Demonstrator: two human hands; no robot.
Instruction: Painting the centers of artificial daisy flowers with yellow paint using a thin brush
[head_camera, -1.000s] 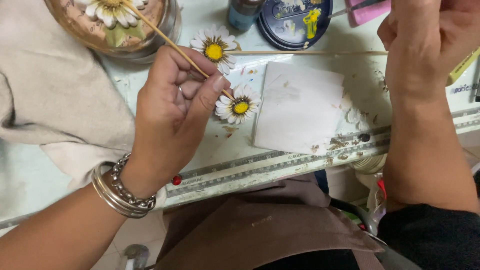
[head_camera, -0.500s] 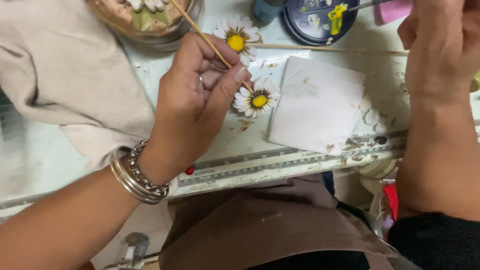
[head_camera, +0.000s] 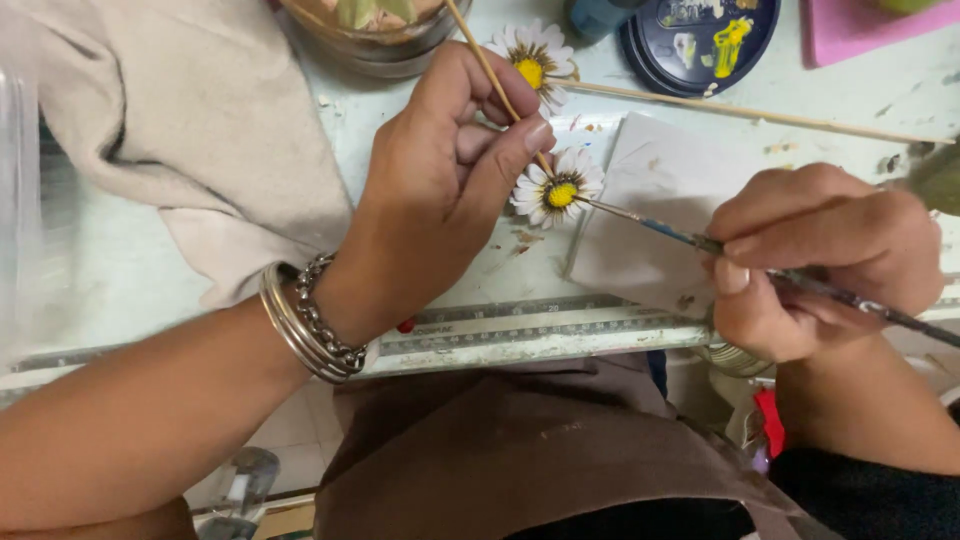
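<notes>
Pinching a skewer (head_camera: 490, 75), left hand (head_camera: 440, 190) curls over daisy (head_camera: 557, 190).

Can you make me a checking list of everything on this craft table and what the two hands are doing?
Surface: pale table with paint smudges; ruler strip along its front edge.
Job's things: white daisy with yellow middle on a wooden stick; thin paintbrush, tip at the daisy.
Clutter: second daisy, beige cloth, white paper, dark paint lid, loose stick, bowl.
Grippers: left hand pinches the stick; right hand grips the paintbrush.
Cables: nothing seen.
Surroundings: brown apron.
</notes>
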